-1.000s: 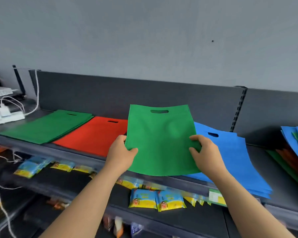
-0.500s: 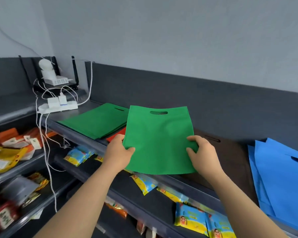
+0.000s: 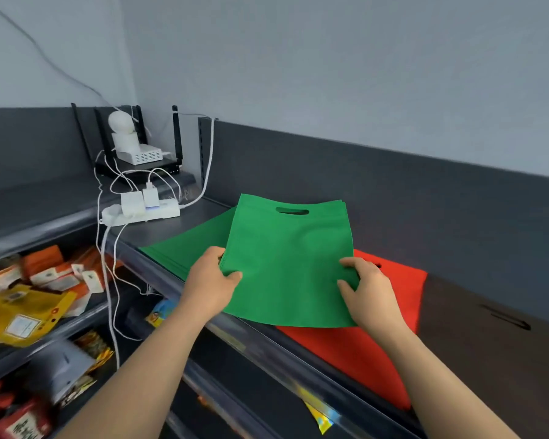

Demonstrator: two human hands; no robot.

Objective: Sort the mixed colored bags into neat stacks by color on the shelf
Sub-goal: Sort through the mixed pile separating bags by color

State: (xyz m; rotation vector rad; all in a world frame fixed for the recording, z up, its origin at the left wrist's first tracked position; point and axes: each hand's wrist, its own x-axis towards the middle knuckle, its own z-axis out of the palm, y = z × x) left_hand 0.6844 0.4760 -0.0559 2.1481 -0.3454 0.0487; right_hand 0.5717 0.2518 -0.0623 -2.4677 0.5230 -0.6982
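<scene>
Pinching the green bag (image 3: 289, 258) at its lower side edges, the fingers (image 3: 233, 275) of the left hand (image 3: 208, 280) and the right hand (image 3: 370, 293) curl onto the fabric with thumbs on top, holding it spread and tilted. It is held over the shelf (image 3: 488, 327), overlapping the green stack (image 3: 187, 245) on its left and the red stack (image 3: 362, 350) on its right. With two tidy piles showing, sorting looks well under way. This bag is not yet laid on the green stack, and any mixed bags left are out of view.
</scene>
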